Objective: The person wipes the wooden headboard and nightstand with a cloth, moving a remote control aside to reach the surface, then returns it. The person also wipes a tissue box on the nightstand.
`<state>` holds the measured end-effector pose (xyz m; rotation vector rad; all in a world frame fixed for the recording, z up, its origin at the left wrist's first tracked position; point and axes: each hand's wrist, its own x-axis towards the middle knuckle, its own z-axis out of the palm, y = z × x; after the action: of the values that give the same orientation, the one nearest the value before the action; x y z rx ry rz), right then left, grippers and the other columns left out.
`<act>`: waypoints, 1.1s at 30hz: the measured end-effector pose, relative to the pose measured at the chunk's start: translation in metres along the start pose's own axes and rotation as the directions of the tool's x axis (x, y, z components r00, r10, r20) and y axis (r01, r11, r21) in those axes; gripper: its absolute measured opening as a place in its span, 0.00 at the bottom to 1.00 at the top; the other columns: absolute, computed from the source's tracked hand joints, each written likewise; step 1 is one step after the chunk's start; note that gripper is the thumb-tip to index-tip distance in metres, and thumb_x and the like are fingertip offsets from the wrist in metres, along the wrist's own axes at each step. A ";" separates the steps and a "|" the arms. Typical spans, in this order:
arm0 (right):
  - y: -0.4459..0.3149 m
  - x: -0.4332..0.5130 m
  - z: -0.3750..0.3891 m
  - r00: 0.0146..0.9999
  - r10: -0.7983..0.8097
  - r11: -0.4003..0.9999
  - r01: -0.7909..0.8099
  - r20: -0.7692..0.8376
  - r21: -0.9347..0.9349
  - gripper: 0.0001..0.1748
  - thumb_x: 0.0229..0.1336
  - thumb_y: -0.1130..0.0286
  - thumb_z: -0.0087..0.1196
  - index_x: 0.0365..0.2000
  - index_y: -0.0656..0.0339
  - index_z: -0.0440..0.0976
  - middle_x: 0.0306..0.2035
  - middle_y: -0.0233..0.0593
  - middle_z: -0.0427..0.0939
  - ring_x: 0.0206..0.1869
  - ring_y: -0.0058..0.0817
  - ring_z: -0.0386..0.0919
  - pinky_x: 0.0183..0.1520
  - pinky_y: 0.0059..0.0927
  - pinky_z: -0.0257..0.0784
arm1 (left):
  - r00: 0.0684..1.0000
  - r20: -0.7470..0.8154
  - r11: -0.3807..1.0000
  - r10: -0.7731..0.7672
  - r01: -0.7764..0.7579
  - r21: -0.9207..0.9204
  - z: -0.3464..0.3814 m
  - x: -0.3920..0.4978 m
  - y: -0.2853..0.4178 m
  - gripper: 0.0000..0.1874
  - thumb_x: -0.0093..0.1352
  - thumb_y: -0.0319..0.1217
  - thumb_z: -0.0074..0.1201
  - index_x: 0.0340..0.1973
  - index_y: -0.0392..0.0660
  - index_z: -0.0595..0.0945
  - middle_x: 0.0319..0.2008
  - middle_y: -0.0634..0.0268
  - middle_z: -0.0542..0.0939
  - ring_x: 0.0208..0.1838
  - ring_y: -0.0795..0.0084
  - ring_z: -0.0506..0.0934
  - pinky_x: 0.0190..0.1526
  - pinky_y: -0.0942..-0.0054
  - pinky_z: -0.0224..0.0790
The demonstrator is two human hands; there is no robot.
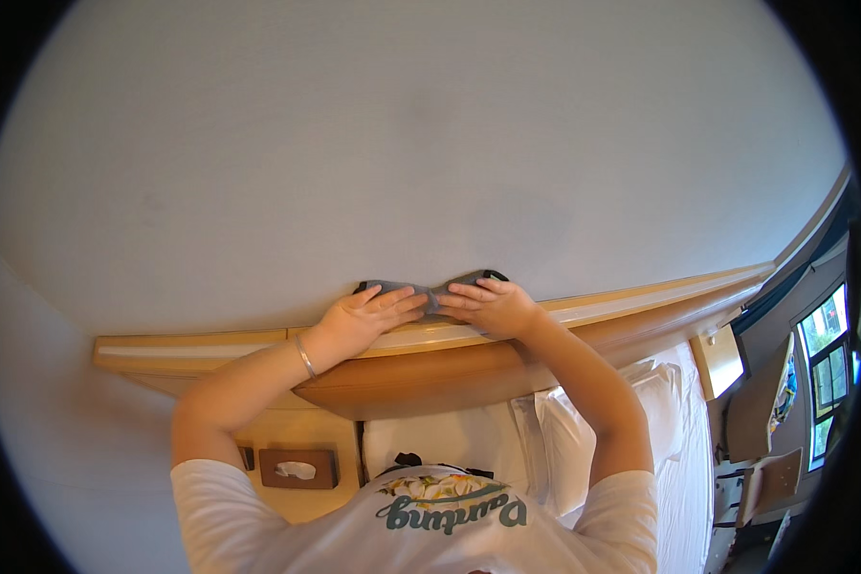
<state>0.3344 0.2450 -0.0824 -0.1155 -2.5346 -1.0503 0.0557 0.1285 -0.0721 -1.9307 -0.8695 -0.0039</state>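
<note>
A folded grey cloth (430,295) with black ends lies between my two hands, at the foot of the wall just above the headboard ledge. On its left part my left hand (362,319) rests with spread fingers, and a metal bangle circles that wrist. My right hand (489,308) holds the right part, its fingers pointing towards the left hand. The fingertips of both hands nearly meet at the cloth's pinched middle. What the palms and thumbs cover is hidden.
Below the wall (430,143) runs a wooden ledge (617,305) over a brown padded headboard (416,380). White pillows (570,438) lie on the bed. A tissue box (298,468) stands on a bedside cabinet at left. Chairs (768,488) and a window (825,373) are at right.
</note>
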 end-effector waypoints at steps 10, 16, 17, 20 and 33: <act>0.106 0.016 -0.083 0.695 0.649 0.714 -0.697 -0.309 -0.069 0.24 0.48 0.65 0.58 0.49 0.37 0.76 0.65 0.34 0.63 0.64 0.48 0.58 0.63 0.56 0.50 | 0.868 -0.209 0.873 -0.451 0.380 -0.306 -0.057 0.164 -0.076 0.23 0.63 0.43 0.58 0.54 0.74 0.78 0.69 0.75 0.63 0.73 0.67 0.55 0.69 0.52 0.33; 0.018 0.019 -0.064 0.336 0.938 0.329 -0.797 -0.080 0.506 0.28 0.57 0.71 0.49 0.57 0.73 0.63 0.65 0.74 0.49 0.68 0.70 0.45 0.66 0.64 0.46 | 0.945 -0.229 0.969 -0.236 0.212 -0.124 -0.037 0.175 -0.038 0.23 0.63 0.42 0.56 0.55 0.71 0.77 0.69 0.77 0.62 0.73 0.69 0.54 0.69 0.52 0.33; -0.009 0.022 -0.057 0.273 0.962 0.219 -0.796 0.012 0.564 0.29 0.60 0.70 0.48 0.58 0.77 0.59 0.66 0.77 0.43 0.68 0.73 0.43 0.67 0.63 0.44 | 0.967 -0.183 0.980 -0.177 0.156 -0.122 -0.033 0.164 -0.029 0.23 0.63 0.42 0.56 0.56 0.70 0.77 0.69 0.78 0.62 0.73 0.69 0.53 0.69 0.52 0.34; -0.079 0.046 -0.037 0.152 0.964 -0.067 -0.655 0.218 0.753 0.35 0.65 0.65 0.46 0.63 0.78 0.49 0.68 0.77 0.33 0.68 0.75 0.40 0.68 0.60 0.44 | 0.999 0.025 0.980 0.040 -0.035 -0.196 -0.029 0.117 -0.013 0.26 0.64 0.41 0.54 0.60 0.67 0.74 0.70 0.79 0.60 0.73 0.72 0.54 0.70 0.56 0.34; -0.024 0.001 -0.004 -0.369 0.898 -0.382 -0.390 0.237 0.838 0.39 0.70 0.55 0.34 0.66 0.75 0.36 0.69 0.73 0.28 0.72 0.64 0.28 0.71 0.57 0.26 | 0.960 -0.143 0.949 0.239 -0.262 -0.173 -0.019 0.248 0.022 0.23 0.68 0.38 0.45 0.60 0.56 0.74 0.71 0.72 0.59 0.75 0.71 0.52 0.73 0.60 0.33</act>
<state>0.3298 0.2255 -0.0955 -1.0968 -0.9459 0.6638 0.2599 0.2488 0.0081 -2.1862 -0.5540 -0.0537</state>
